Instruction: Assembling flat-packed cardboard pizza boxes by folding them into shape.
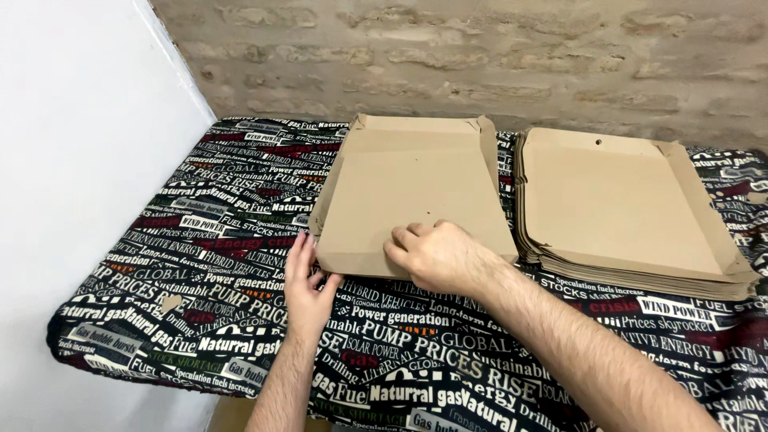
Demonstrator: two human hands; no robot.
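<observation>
I've got my right hand (436, 254) down flat on the near edge of the flat brown cardboard box blank (412, 188), fingers curled and pressing on the near flap, gripping nothing that I can see. My left hand (306, 282) sits at about eight o'clock from the blank, open with fingers straight, fingertips touching its near-left corner. The blank lies unfolded in the middle of the tabletop (208, 264), which wears a black cloth printed all over with white and red lettering. At three o'clock from the blank, just beside it, sits a stack of matching brown cardboard blanks (632, 212). A small cardboard scrap (170, 302) lies at nine o'clock from my left hand, well apart. Rough brick wall (480, 56) at twelve o'clock.
</observation>
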